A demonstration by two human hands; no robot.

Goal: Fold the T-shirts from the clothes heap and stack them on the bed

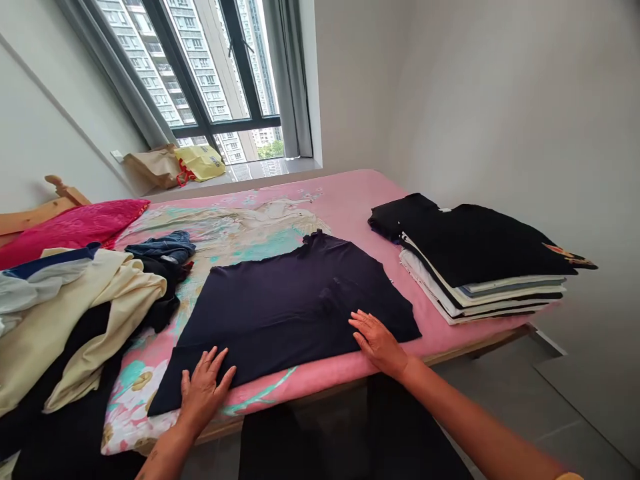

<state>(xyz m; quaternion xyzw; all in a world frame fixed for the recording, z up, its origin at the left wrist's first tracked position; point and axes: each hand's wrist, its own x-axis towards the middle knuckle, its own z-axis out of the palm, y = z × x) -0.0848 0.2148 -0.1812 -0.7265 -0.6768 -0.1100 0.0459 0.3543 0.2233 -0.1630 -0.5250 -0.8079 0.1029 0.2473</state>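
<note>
A dark navy T-shirt [280, 313] lies spread on the bed, its collar pointing away to the right and one long edge near the bed's front. On the shirt's near left part rests my left hand [204, 387], fingers spread and flat. My right hand [376, 340] lies on the shirt's near right part with its fingers stretched out. Neither hand grips the cloth. To the right sits a stack of folded clothes [480, 293], topped by a black garment [475, 240] with an orange print at its corner.
On the left is a loose heap of clothes [85, 300], with blue denim [167, 247] beside it. Behind it lies a bright pink pillow [75, 227]. The bed's pink floral sheet [350, 190] reaches the windowsill, where a brown paper bag [153, 167] and a yellow bag [201, 162] stand.
</note>
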